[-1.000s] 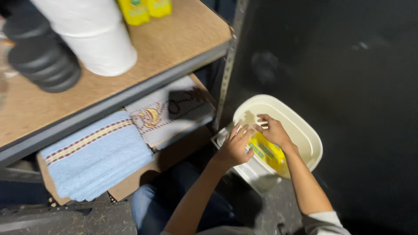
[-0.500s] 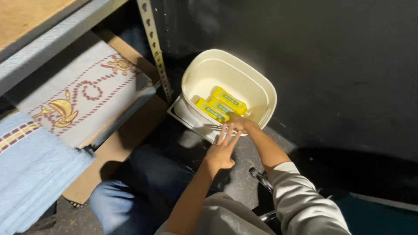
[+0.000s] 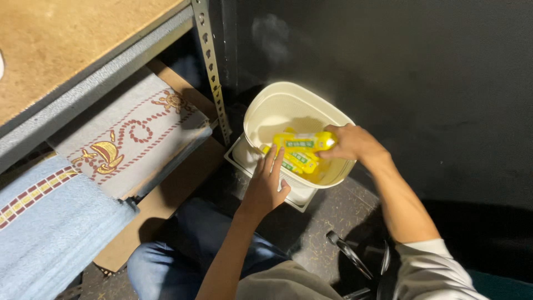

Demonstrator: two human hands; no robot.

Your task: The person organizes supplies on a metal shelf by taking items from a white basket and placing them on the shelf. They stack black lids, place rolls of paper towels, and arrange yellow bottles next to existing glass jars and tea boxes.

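While the right hand pinches one yellow packet over the cream tub, more packets lie inside at six o'clock. The left hand rests spread on the rim. The packet looks light and crinkly, easiest held at its end.

Pretty dim shot overall, with the light coming from above. The tub is the brightest spot, a bit washed out inside. Right of the tub the wall goes nearly black, with a faint hazy glare patch above it. Deep shadow under the shelf. Focus looks decent, only slight softness.
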